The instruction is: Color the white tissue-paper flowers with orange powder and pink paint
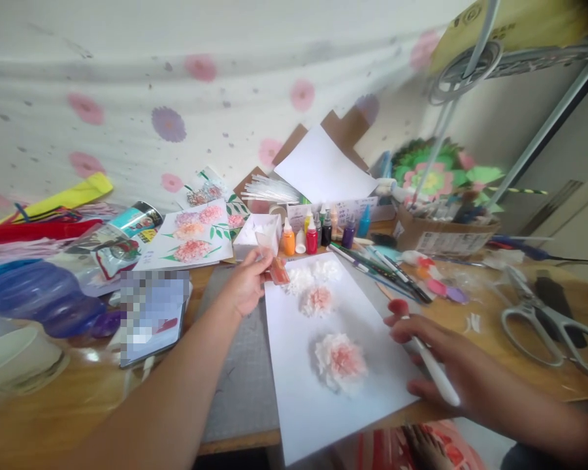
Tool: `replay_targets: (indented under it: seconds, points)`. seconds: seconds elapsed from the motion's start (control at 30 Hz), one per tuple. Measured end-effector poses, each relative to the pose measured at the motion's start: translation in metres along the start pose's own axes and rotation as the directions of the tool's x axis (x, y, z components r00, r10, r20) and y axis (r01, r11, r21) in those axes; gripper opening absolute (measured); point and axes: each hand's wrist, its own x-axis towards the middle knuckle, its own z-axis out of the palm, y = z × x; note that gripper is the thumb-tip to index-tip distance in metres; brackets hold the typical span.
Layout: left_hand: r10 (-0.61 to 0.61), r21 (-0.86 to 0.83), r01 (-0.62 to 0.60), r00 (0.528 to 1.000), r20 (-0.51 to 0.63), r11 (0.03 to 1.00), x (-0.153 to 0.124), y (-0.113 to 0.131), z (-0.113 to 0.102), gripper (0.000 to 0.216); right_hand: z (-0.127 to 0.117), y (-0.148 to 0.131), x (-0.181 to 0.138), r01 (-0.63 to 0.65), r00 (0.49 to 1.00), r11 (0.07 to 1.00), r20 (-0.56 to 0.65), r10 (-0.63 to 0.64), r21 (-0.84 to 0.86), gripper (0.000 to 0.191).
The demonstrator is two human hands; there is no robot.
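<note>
My left hand (249, 282) pinches a small flat reddish-orange case (279, 271), which looks like a powder compact with a clear lid. It is over the far left edge of a white paper sheet (294, 391). White paper flowers lie on that sheet: one with a pink centre (342, 363) in front, a smaller pinkish one (317, 300) behind it, and white ones (326, 269) farther back. In my right hand (436, 349), at the sheet's right edge, is a brush (436, 372) with a white handle and a red tip. The brush is apart from the flowers.
Several paint bottles (311, 236) stand beyond the sheet beside a white box (258, 236). Pens (387, 271) and large scissors (539, 320) lie to the right, near a cardboard box (443, 235). A phone (164, 320) and a flower picture (189, 238) are on the left.
</note>
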Motion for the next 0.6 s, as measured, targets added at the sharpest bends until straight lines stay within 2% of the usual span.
replay_targets:
  seconds: [0.13, 0.3, 0.43, 0.6]
  points:
    - [0.077, -0.077, -0.074, 0.997, 0.025, 0.994, 0.002, -0.009, 0.003, 0.032, -0.001, 0.001, 0.007, 0.0, 1.0, 1.0, 0.015, 0.0, 0.027, 0.047]
    - [0.107, -0.107, -0.099, 0.991, 0.074, 0.989, 0.002, -0.012, -0.002, 0.027, -0.005, -0.004, 0.023, 0.0, 0.997, 0.999, -0.08, 0.003, 0.038, 0.031]
    - [0.074, -0.083, -0.06, 0.984, 0.165, 0.995, -0.009, -0.004, -0.012, 0.034, -0.008, -0.006, 0.037, 0.056, 0.987, 0.998, -0.152, -0.052, 0.023, 0.027]
    - [-0.01, -0.004, 0.012, 0.959, 0.282, 1.0, -0.026, 0.009, -0.026, 0.055, -0.005, -0.005, 0.073, 0.108, 0.983, 0.991, -0.16, -0.094, 0.085, 0.026]
